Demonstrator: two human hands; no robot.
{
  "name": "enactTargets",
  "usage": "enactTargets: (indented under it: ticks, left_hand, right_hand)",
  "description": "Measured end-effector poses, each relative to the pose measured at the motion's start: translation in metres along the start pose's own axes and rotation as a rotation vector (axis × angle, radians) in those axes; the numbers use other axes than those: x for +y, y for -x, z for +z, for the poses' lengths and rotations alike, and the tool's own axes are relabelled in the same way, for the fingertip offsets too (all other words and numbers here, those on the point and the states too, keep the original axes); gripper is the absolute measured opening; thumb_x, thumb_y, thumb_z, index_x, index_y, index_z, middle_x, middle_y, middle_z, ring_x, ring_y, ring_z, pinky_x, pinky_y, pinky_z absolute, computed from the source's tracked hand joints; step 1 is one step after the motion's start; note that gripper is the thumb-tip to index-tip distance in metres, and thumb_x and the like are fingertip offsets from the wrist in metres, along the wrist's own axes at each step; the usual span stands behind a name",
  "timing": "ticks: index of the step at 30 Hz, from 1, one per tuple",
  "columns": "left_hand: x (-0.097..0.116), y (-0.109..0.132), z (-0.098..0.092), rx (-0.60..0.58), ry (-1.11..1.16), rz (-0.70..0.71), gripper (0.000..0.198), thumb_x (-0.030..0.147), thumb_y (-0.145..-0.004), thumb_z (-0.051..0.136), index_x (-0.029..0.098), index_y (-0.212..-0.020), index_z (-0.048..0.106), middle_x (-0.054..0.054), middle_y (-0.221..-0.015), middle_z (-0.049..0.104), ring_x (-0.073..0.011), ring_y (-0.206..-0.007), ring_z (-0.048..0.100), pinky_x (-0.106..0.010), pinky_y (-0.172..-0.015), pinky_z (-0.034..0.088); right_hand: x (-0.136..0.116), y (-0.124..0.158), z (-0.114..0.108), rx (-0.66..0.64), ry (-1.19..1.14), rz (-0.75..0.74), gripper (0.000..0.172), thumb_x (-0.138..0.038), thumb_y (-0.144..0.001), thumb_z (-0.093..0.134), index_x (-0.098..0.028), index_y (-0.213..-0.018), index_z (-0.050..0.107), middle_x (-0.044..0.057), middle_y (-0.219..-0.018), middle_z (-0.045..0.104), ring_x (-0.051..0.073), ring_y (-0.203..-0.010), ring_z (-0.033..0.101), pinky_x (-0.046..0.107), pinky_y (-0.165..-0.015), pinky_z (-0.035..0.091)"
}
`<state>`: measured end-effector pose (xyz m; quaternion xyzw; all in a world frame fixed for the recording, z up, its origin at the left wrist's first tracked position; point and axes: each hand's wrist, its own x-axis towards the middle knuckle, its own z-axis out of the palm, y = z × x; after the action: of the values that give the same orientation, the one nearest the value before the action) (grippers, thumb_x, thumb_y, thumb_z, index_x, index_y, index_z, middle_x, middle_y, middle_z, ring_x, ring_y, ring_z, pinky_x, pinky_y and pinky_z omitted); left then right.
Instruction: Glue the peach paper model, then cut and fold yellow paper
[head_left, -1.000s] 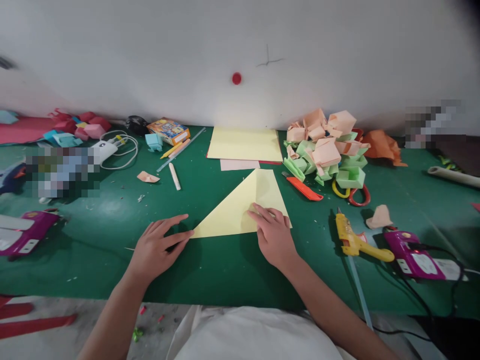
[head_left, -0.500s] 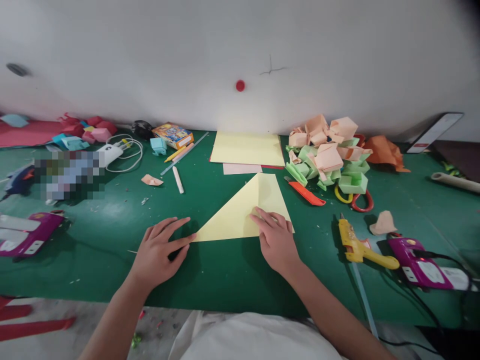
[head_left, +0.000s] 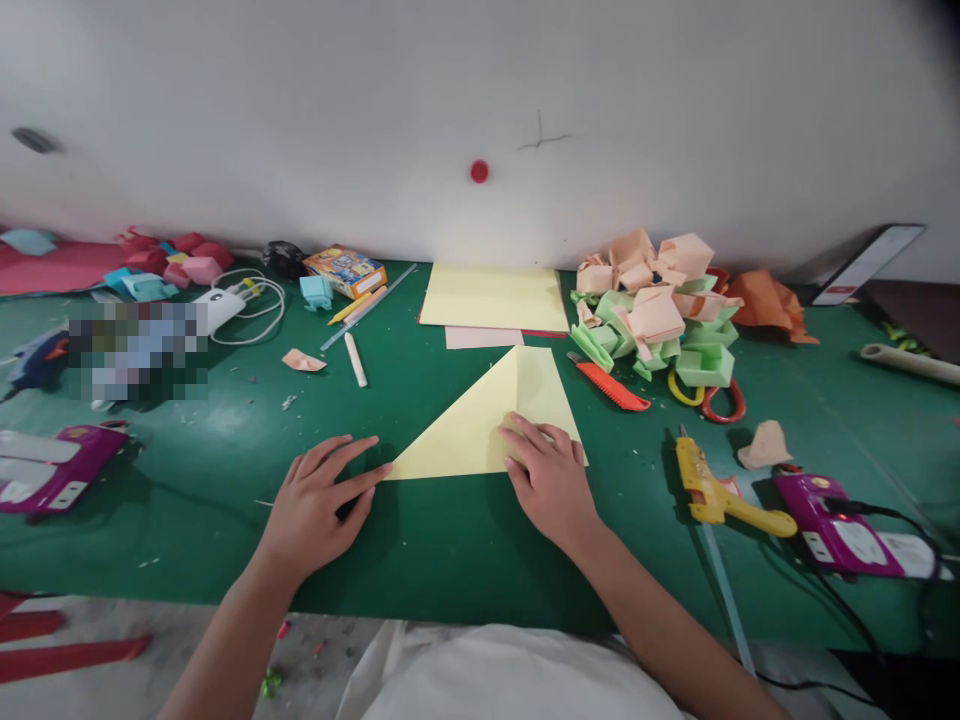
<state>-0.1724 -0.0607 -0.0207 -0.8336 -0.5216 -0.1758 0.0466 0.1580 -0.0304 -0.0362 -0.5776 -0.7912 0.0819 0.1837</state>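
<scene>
A pale yellow paper folded into a triangle lies flat on the green table in front of me. My left hand rests flat with its fingers stretched out, one fingertip touching the triangle's left corner. Over the triangle's right lower part my right hand presses down with its fingers flat on the paper. Neither hand grips anything.
Behind the triangle lies a stack of yellow sheets. A heap of folded green and peach paper pieces, an orange knife and scissors sit at the right. A yellow glue gun and purple devices flank the work area.
The view shifted slightly; both hands stay on the yellow triangle in nearly the same places.
</scene>
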Motion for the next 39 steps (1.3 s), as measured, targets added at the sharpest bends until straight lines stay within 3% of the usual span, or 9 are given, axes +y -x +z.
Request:
enactTargets:
  ticks: [13,19,25,32,39]
  left_hand:
    - [-0.001,-0.001,0.001,-0.005,0.021,0.001,0.033,0.023,-0.094,0.055,0.036,-0.114,0.078,-0.003,-0.137,0.066,-0.0315,-0.128,0.055,-0.051,-0.104,0.048]
    - [0.003,-0.003,0.001,0.02,-0.017,0.009,0.03,0.021,-0.093,0.056,0.034,-0.109,0.079,-0.005,-0.124,0.071,-0.0323,-0.124,0.057,-0.048,-0.096,0.048]
    - [0.004,-0.004,0.002,0.023,-0.019,-0.012,0.028,0.022,-0.093,0.056,0.033,-0.104,0.079,-0.005,-0.124,0.07,-0.0323,-0.125,0.057,-0.047,-0.095,0.046]
    - [0.006,-0.005,0.003,0.008,-0.05,-0.032,0.042,0.012,-0.09,0.046,0.034,-0.103,0.08,-0.005,-0.126,0.069,-0.033,-0.126,0.057,-0.047,-0.089,0.048]
    - [0.023,-0.004,0.004,0.014,-0.161,-0.164,0.048,0.002,-0.084,0.046,0.033,-0.096,0.082,-0.004,-0.127,0.069,-0.0331,-0.127,0.056,-0.05,-0.091,0.049]
  right_hand:
    - [0.001,0.0,-0.002,-0.009,-0.054,0.005,0.038,-0.026,-0.1,0.048,-0.028,-0.135,0.064,0.002,-0.153,0.055,0.032,-0.125,0.049,0.054,-0.099,0.042]
    - [0.0,0.0,-0.002,-0.002,-0.046,0.008,0.037,-0.025,-0.1,0.049,-0.027,-0.134,0.063,0.0,-0.153,0.055,0.031,-0.125,0.049,0.052,-0.099,0.042]
    - [0.002,0.001,0.001,0.005,-0.036,-0.003,0.037,-0.026,-0.1,0.048,-0.028,-0.134,0.064,0.001,-0.153,0.055,0.032,-0.125,0.05,0.052,-0.098,0.042]
    - [0.002,0.0,0.0,0.013,-0.067,-0.002,0.039,-0.026,-0.1,0.048,-0.029,-0.135,0.064,0.003,-0.151,0.056,0.034,-0.125,0.049,0.055,-0.098,0.042]
    - [-0.001,0.0,-0.002,-0.004,-0.033,0.008,0.038,-0.026,-0.1,0.047,-0.028,-0.134,0.064,0.001,-0.152,0.056,0.032,-0.125,0.049,0.053,-0.099,0.042]
